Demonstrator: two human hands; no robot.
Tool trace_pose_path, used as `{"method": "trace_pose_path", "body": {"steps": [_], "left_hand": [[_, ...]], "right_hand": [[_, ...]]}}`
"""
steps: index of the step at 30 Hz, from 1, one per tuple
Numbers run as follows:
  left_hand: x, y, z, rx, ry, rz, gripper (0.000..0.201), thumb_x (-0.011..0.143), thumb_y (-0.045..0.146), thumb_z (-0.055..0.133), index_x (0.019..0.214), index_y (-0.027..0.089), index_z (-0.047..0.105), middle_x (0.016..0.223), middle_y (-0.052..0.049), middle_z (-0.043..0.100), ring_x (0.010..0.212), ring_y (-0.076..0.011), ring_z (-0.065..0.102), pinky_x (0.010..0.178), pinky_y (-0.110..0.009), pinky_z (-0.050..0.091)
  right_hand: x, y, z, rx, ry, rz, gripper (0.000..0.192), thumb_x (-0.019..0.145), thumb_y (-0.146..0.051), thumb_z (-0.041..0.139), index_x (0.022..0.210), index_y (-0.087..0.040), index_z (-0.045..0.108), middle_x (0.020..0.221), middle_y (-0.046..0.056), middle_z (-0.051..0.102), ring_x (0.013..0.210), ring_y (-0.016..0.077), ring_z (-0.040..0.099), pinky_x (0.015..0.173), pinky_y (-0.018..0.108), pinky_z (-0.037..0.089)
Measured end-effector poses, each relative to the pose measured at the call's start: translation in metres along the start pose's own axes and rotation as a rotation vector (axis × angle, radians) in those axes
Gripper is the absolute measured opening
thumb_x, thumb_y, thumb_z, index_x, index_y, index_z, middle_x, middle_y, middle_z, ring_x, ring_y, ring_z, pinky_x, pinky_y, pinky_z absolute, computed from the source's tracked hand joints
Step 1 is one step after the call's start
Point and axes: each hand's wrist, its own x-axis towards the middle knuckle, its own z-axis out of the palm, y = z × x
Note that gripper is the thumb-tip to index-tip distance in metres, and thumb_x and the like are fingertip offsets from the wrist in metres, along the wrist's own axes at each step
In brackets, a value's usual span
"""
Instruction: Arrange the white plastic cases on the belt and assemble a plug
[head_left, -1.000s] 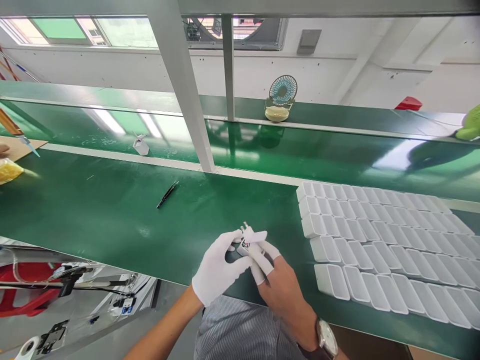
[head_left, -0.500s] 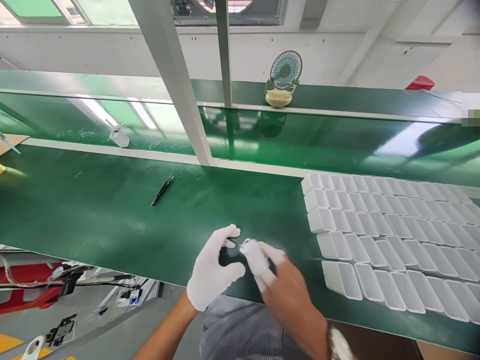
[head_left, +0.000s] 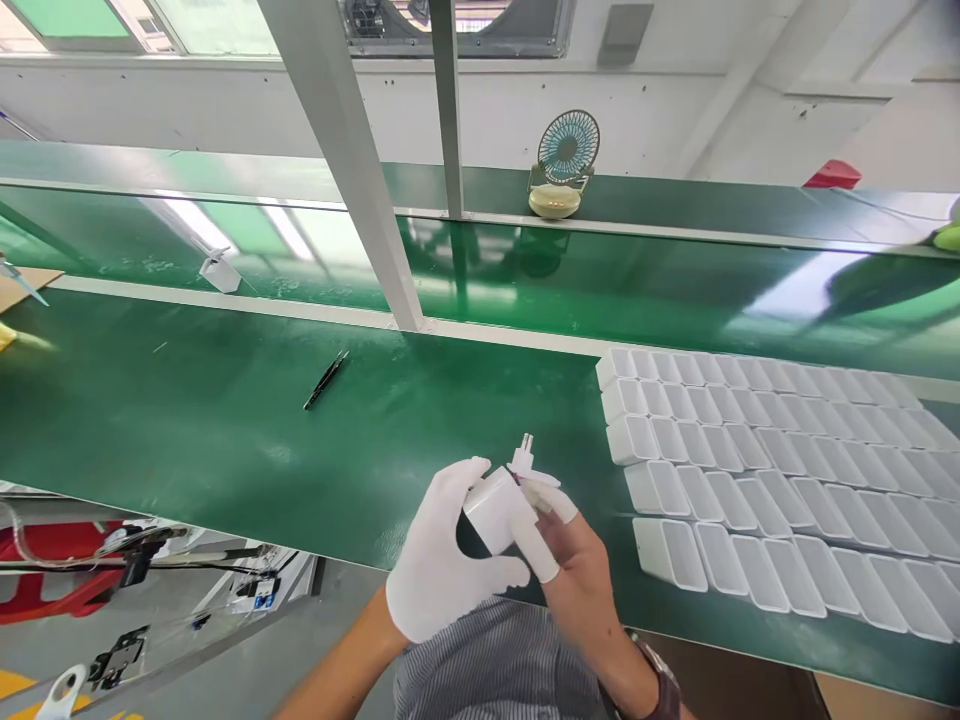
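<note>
Over the near edge of the green counter [head_left: 225, 420], both hands are closed round one white charger plug [head_left: 498, 512]. The gloved left hand [head_left: 442, 560] cups its body from the left and below; the right hand [head_left: 577, 570], wearing finger cots, pinches its right side. The plug's prongs point up and away from the person. A tray of white shells [head_left: 765, 500] lies just right of the hands, black tweezers [head_left: 325, 379] well off left.

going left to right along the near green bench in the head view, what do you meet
black tweezers → left hand in a white glove → white charger held in both hands → right hand with white fingertip covers → rows of white housings
</note>
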Motion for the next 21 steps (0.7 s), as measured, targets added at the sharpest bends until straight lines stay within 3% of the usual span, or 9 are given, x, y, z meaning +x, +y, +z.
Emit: {"method": "trace_pose_path", "body": {"steps": [3,5,9,14,21], "left_hand": [[-0.004,0.015,0.009,0.11,0.111,0.152,0.08,0.069,0.026,0.084,0.14,0.033,0.049,0.138,-0.007,0.056,0.122,-0.0297,0.058,0.102,-0.045,0.053],[-0.003,0.029,0.013,0.178,0.204,0.238,0.07,0.071,0.025,0.082,0.135,0.032,0.054,0.125,-0.005,0.063,0.11,-0.0281,0.063,0.094,-0.042,0.055],[0.003,0.047,0.017,0.254,0.324,0.311,0.066,0.07,0.023,0.08,0.131,0.027,0.055,0.103,-0.004,0.07,0.088,-0.0267,0.065,0.08,-0.04,0.055],[0.002,0.044,0.021,0.353,0.401,0.435,0.087,0.074,0.025,0.078,0.148,0.027,0.032,0.11,-0.005,0.072,0.082,-0.0257,0.064,0.075,-0.041,0.054],[-0.002,0.042,0.019,0.361,0.311,0.318,0.104,0.068,0.021,0.082,0.152,0.029,0.022,0.121,-0.004,0.071,0.092,-0.0268,0.066,0.077,-0.04,0.057]], "right_hand": [[-0.003,-0.005,0.007,0.408,-0.03,0.343,0.038,0.091,-0.047,0.073,0.123,-0.026,0.071,0.102,0.005,0.072,0.078,0.0154,0.063,0.066,0.026,0.055],[-0.004,-0.006,0.01,0.56,-0.033,0.45,0.038,0.089,-0.047,0.075,0.118,-0.024,0.073,0.093,0.004,0.071,0.072,0.0133,0.058,0.061,0.023,0.051],[-0.005,-0.009,0.012,0.691,-0.003,0.475,0.028,0.083,-0.043,0.082,0.099,-0.02,0.076,0.086,0.002,0.067,0.069,0.0114,0.055,0.059,0.022,0.05],[-0.007,-0.008,0.013,0.742,0.036,0.53,0.029,0.078,-0.039,0.087,0.096,-0.017,0.077,0.085,0.002,0.069,0.07,0.0102,0.056,0.067,0.022,0.053],[-0.008,-0.007,0.018,0.736,0.036,0.569,0.031,0.077,-0.038,0.087,0.099,-0.018,0.077,0.096,0.003,0.072,0.078,0.0133,0.06,0.074,0.025,0.055]]}}
